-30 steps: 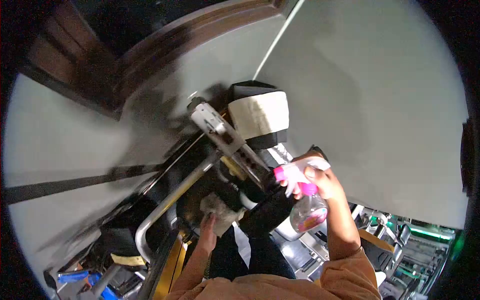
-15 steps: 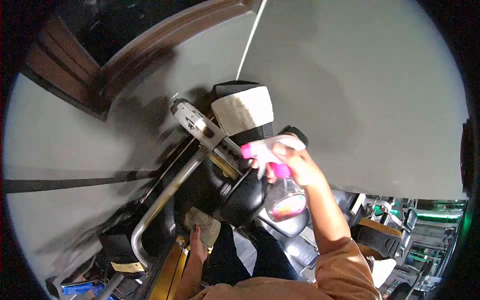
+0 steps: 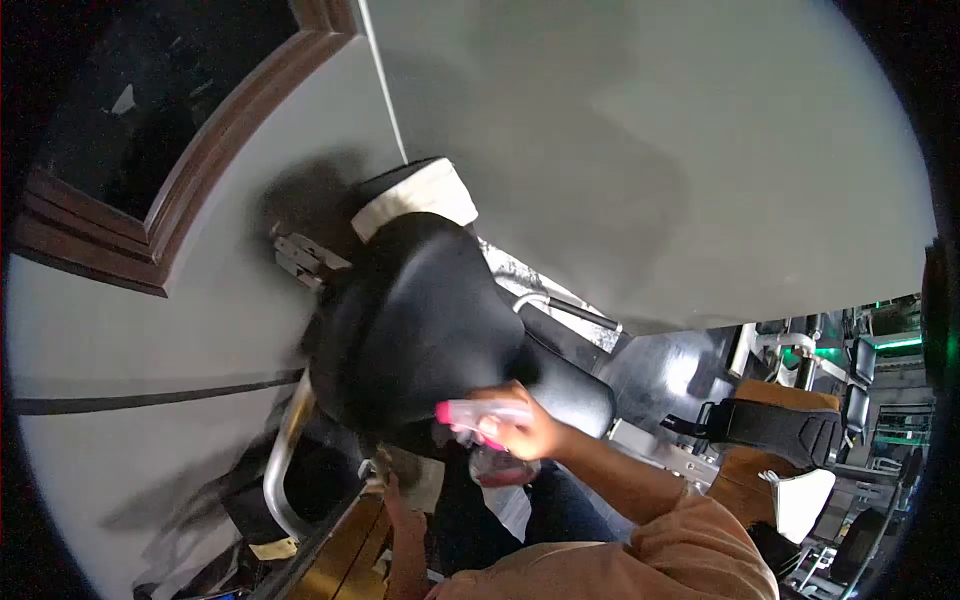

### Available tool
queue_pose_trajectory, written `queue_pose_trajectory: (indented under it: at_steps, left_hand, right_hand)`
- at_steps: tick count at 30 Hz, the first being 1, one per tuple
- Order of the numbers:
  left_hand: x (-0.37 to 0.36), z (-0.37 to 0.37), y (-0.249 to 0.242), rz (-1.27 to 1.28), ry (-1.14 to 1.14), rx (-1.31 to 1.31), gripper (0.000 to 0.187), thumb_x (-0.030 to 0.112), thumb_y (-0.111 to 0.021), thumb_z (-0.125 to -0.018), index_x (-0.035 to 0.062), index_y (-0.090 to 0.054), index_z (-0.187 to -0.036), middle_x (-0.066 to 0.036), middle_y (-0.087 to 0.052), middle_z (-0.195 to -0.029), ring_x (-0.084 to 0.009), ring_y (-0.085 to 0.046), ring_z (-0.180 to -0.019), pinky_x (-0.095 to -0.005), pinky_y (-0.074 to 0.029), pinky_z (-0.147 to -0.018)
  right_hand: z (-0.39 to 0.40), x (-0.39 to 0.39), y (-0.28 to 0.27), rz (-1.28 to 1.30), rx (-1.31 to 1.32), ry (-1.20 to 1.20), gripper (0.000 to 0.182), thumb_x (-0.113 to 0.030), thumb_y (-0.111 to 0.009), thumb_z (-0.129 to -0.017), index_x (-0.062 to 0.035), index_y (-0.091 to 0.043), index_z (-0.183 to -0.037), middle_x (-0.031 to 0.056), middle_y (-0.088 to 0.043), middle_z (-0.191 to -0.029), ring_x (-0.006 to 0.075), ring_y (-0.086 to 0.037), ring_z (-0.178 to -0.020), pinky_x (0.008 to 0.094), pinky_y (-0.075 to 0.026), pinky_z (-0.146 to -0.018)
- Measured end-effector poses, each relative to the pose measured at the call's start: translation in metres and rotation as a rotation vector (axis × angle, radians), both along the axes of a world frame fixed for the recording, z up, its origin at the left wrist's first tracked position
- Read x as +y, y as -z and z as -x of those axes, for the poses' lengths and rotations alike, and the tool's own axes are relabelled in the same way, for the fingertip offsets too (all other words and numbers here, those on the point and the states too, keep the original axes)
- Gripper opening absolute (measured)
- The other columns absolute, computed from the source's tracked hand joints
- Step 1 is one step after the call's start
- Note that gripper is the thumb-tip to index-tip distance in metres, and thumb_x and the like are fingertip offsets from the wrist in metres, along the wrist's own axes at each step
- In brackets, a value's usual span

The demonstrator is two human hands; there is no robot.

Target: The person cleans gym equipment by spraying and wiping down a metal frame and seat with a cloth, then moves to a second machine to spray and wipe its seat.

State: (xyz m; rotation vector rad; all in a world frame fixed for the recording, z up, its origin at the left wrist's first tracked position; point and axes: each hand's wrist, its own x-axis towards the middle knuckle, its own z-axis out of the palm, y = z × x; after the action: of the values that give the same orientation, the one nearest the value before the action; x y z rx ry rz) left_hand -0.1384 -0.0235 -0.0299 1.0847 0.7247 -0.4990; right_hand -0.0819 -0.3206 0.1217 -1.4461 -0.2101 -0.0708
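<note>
My right hand [image 3: 515, 425] is closed around the neck of a clear spray bottle [image 3: 500, 468] with a pink and white trigger head. The bottle's pink nozzle points left, beside the lower edge of a large black padded backrest [image 3: 420, 320]. Low in the view, my left hand [image 3: 392, 492] is closed on a greyish cloth [image 3: 425, 480], near my dark trousers; its fingers are partly in shadow. A black padded seat [image 3: 568, 388] extends to the right of the backrest.
A bent metal tube [image 3: 285, 465] stands at left. Behind the backrest is a black pad with a white cover [image 3: 425, 195] against the grey wall [image 3: 640, 150]. At right are a brown and black bench [image 3: 775, 430], a white cloth [image 3: 802, 503] and more gym machines. A wood-framed window [image 3: 190, 160] is upper left.
My right hand has moved down and left with the spray bottle, closer to my body. The view has shifted, and the black backrest now fills the middle. My left hand still holds the cloth.
</note>
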Motion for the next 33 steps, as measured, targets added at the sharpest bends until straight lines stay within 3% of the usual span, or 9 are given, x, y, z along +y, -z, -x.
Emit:
queue_pose_trajectory:
  at_steps: [4,6,7,9,12,16,18,25,33]
  left_hand:
    - [-0.047,0.055,0.011,-0.033,0.036,0.148,0.054,0.033,-0.054,-0.095,-0.0005,-0.042,-0.136,-0.015,-0.051,-0.128,-0.0301,-0.052,-0.117,-0.0405,-0.044,-0.098]
    - [-0.039,0.1,0.052,-0.893,1.062,-0.733,0.052,0.032,-0.057,-0.094,0.0018,-0.043,-0.134,-0.014,-0.054,-0.125,-0.0277,-0.054,-0.114,-0.0412,-0.047,-0.094]
    - [-0.055,0.105,0.05,-0.895,1.071,-0.731,0.052,0.032,-0.057,-0.094,0.0018,-0.043,-0.134,-0.014,-0.054,-0.125,-0.0277,-0.054,-0.114,-0.0412,-0.047,-0.094]
    - [-0.103,0.102,0.042,0.079,0.212,0.29,0.058,0.019,-0.061,-0.091,0.0,-0.038,-0.14,-0.017,-0.058,-0.119,-0.0316,-0.054,-0.111,-0.0441,-0.044,-0.097]
    - [-0.119,0.119,0.019,-0.295,0.759,-0.447,0.057,0.019,-0.063,-0.089,-0.0009,-0.041,-0.137,-0.016,-0.059,-0.118,-0.0322,-0.058,-0.105,-0.0442,-0.047,-0.096]
    - [-0.122,0.124,0.029,-0.453,0.541,0.038,0.057,0.022,-0.063,-0.089,0.0005,-0.042,-0.137,-0.014,-0.06,-0.118,-0.0318,-0.058,-0.11,-0.0432,-0.047,-0.098]
    - [-0.127,0.114,0.005,0.0,0.208,0.214,0.046,0.032,-0.063,-0.091,0.0054,-0.051,-0.127,-0.013,-0.056,-0.125,-0.0262,-0.059,-0.109,-0.0413,-0.051,-0.089]
    - [-0.095,0.117,-0.051,-0.353,0.242,0.109,0.05,0.038,-0.063,-0.089,0.0052,-0.053,-0.126,-0.013,-0.06,-0.119,-0.03,-0.059,-0.109,-0.0499,-0.048,-0.092]
    - [-0.07,0.111,-0.13,0.218,0.059,0.094,0.048,0.042,-0.054,-0.092,0.0118,-0.051,-0.13,-0.011,-0.06,-0.123,-0.0302,-0.056,-0.116,-0.0537,-0.043,-0.1]
  right_hand:
    - [0.118,-0.033,0.04,-0.005,0.427,0.009,0.039,-0.039,-0.054,-0.096,-0.0026,-0.064,-0.105,0.0055,-0.065,-0.083,0.0136,-0.06,-0.071,0.0314,-0.048,-0.064]
    - [0.163,-0.042,0.053,-0.028,0.615,0.119,0.042,-0.041,-0.057,-0.094,-0.0015,-0.066,-0.105,0.0084,-0.068,-0.087,0.0147,-0.062,-0.076,0.0313,-0.049,-0.067]
    - [0.177,-0.048,0.054,-0.036,0.617,0.122,0.042,-0.041,-0.057,-0.094,-0.0015,-0.066,-0.105,0.0084,-0.068,-0.087,0.0147,-0.062,-0.076,0.0313,-0.049,-0.067]
    - [0.2,-0.057,0.055,0.025,0.527,0.116,0.04,-0.038,-0.052,-0.094,-0.001,-0.066,-0.098,0.0052,-0.063,-0.08,0.0116,-0.056,-0.071,0.03,-0.045,-0.062]
    - [0.223,-0.061,0.062,0.054,0.508,0.085,0.039,-0.036,-0.053,-0.095,-0.0004,-0.067,-0.101,0.0082,-0.066,-0.084,0.0147,-0.06,-0.074,0.0318,-0.048,-0.066]
    - [0.228,-0.069,0.065,0.084,0.344,-0.001,0.038,-0.037,-0.056,-0.095,-0.0016,-0.066,-0.107,0.0082,-0.068,-0.09,0.0153,-0.063,-0.075,0.0311,-0.05,-0.068]
    - [0.23,-0.065,0.058,-0.053,0.425,-0.023,0.039,-0.037,-0.056,-0.095,-0.0033,-0.066,-0.111,0.0073,-0.067,-0.089,0.0145,-0.062,-0.074,0.0302,-0.05,-0.066]
    - [0.222,-0.077,-0.001,-0.053,0.584,-0.164,0.044,-0.04,-0.056,-0.096,-0.0055,-0.06,-0.124,0.0024,-0.061,-0.08,0.0114,-0.059,-0.068,0.0276,-0.05,-0.061]
    - [0.201,-0.082,-0.022,-0.046,0.238,-0.055,0.023,-0.022,-0.062,-0.085,-0.004,-0.06,-0.099,0.0022,-0.059,-0.084,0.0124,-0.057,-0.074,0.0286,-0.047,-0.066]
